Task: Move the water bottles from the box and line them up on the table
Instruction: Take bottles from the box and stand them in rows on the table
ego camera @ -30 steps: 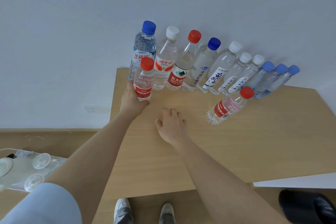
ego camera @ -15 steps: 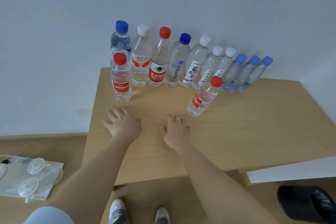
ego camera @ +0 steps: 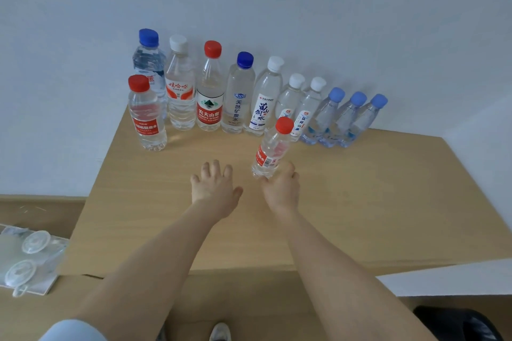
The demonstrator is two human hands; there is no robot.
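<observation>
1. The right hand (ego camera: 281,188) curls round the base of the small bottle (ego camera: 270,151), which is clear ribbed plastic with a red cap and label and leans right.
2. The left hand (ego camera: 214,188) lies just left of it, fingers spread, holding nothing.
3. A twin bottle (ego camera: 146,116) stands upright well left of it, near the bench (ego camera: 360,202) edge.
4. A row of bottles (ego camera: 238,97) stands behind it; smooth tan board lies bare to its right.
</observation>
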